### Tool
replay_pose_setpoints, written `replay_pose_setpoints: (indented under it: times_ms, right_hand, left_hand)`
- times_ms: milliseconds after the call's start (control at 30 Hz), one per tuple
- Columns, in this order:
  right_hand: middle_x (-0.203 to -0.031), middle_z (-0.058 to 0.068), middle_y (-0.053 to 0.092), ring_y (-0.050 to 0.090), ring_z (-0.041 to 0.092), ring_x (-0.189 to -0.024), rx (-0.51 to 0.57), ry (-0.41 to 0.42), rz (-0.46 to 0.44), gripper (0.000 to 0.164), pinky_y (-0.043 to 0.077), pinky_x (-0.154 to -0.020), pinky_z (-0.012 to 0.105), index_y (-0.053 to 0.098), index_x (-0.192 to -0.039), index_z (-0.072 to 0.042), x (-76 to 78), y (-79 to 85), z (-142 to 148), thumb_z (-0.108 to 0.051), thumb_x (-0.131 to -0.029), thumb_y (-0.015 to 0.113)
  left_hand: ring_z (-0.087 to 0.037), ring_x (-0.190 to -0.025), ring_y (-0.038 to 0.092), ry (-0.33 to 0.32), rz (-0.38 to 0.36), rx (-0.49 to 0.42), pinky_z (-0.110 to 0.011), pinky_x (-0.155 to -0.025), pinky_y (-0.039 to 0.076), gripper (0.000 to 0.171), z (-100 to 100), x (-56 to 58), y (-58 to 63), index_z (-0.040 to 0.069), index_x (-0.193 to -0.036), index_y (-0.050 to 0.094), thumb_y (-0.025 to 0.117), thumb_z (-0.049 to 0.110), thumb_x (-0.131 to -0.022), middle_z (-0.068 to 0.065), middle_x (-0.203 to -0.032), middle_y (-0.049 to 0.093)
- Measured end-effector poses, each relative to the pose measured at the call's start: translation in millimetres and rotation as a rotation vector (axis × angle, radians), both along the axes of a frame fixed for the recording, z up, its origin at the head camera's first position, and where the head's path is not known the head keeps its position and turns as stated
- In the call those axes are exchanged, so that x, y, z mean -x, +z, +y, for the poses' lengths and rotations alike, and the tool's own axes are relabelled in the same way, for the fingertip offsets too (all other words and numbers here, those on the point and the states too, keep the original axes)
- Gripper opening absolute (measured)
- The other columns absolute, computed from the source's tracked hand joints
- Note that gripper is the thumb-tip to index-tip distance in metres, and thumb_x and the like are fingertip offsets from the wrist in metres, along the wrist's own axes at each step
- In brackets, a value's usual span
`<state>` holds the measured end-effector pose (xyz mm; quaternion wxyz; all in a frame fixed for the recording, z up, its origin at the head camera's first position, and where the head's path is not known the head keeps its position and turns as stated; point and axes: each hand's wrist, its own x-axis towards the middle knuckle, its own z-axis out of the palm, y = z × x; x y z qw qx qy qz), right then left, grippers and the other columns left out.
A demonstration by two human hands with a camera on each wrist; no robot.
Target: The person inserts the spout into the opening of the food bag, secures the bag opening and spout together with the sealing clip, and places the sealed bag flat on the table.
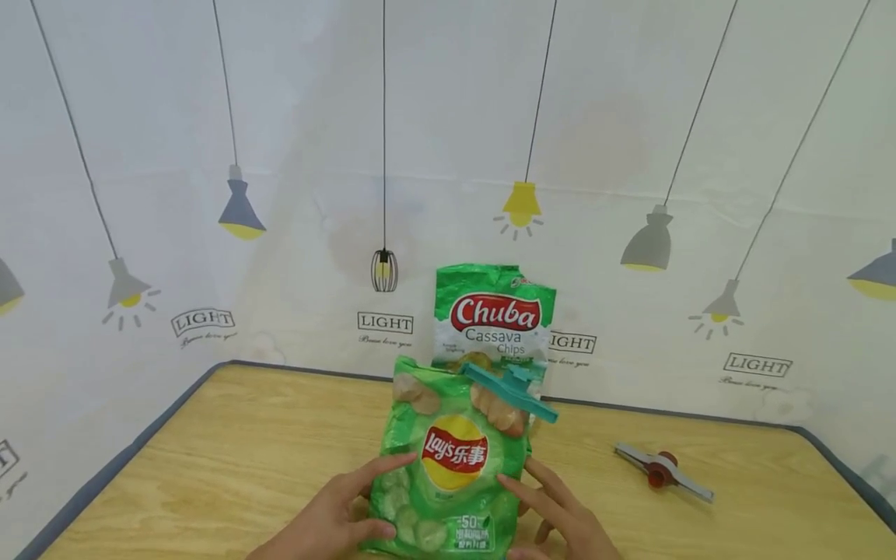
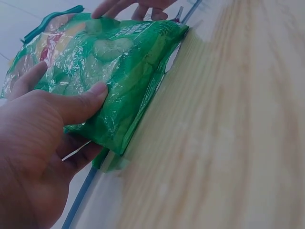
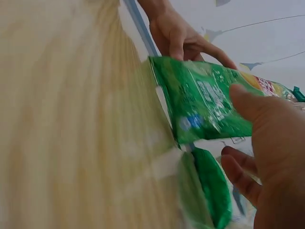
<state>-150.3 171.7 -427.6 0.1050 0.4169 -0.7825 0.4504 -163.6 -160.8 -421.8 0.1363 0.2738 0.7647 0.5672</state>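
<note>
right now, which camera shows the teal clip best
The head view: the teal clip lies whole and uncovered across the top right corner of the Lay's bag. The left wrist view shows it as a narrow strip, upper left; the right wrist view catches only a piece at the right edge.

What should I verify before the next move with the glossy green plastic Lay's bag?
1. Left hand holding the glossy green plastic Lay's bag: ok.
2. Right hand gripping it firmly: cannot tell.
3. Long teal clip spanning the bag's whole top: not ok, left corner uncovered.
4. Teal clip fully clamped: cannot tell.
5. Grey bar-shaped clip with round red middle lying apart from both bags: ok.
6. Green-and-white Chuba bag upright behind: ok.
</note>
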Motion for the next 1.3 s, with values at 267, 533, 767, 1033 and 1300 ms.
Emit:
replay_pose_setpoints:
  times_ms: [267,533,767,1033,1300]
  right_hand:
    - [-0.155,-0.016,0.006,0.054,0.006,-0.090,0.019,0.023,-0.048,0.075,0.050,-0.058,0.022,0.031,-0.151,-0.017,2.0,-22.0,-31,-0.009,-0.087,0.070]
    - [-0.156,0.009,0.009,0.060,0.017,-0.099,0.087,0.097,-0.110,0.075,0.053,-0.062,0.022,0.030,-0.151,-0.014,9.5,-24.1,-70,-0.010,-0.088,0.070]
    - [-0.156,0.006,0.012,0.055,0.004,-0.075,0.019,0.048,-0.116,0.076,0.050,-0.061,0.020,0.029,-0.151,-0.020,19.4,-19.8,-93,-0.023,-0.088,0.071]
    - [-0.156,0.000,0.013,0.051,0.019,-0.111,-0.063,-0.013,-0.028,0.080,0.047,-0.073,0.024,0.028,-0.152,-0.025,30.3,-18.2,-125,-0.035,-0.085,0.072]
    - [-0.156,0.005,0.014,0.057,0.000,-0.094,-0.158,-0.050,-0.107,0.078,0.049,-0.077,0.033,0.023,-0.152,-0.034,39.2,-15.6,-149,-0.047,-0.087,0.064]
  left_hand:
    - [-0.024,-0.108,0.057,0.056,0.005,0.015,-0.031,-0.081,0.050,0.071,-21,-0.5,-4.1,0.028,-0.150,0.032,0.068,0.026,-0.089,-0.021,-0.133,0.049]
    - [-0.027,-0.113,0.057,0.091,-0.174,-0.143,-0.035,-0.086,0.050,0.073,-55,-3.0,-14.6,0.018,-0.151,0.028,0.066,0.012,-0.090,-0.027,-0.132,0.049]
    - [-0.015,-0.113,0.057,0.177,-0.077,-0.134,-0.032,-0.088,0.049,0.070,-79,8.0,-15.6,0.010,-0.149,0.031,0.067,0.009,-0.089,-0.030,-0.139,0.041]
    - [-0.017,-0.112,0.058,0.182,-0.046,-0.140,-0.035,-0.086,0.050,0.064,-114,14.6,-14.8,0.006,-0.148,0.033,0.063,0.005,-0.091,-0.026,-0.134,0.049]
    - [-0.016,-0.104,0.062,0.355,0.014,-0.019,-0.034,-0.082,0.052,0.059,-138,16.2,-15.2,0.008,-0.142,0.044,0.068,0.013,-0.089,0.013,-0.123,0.058]
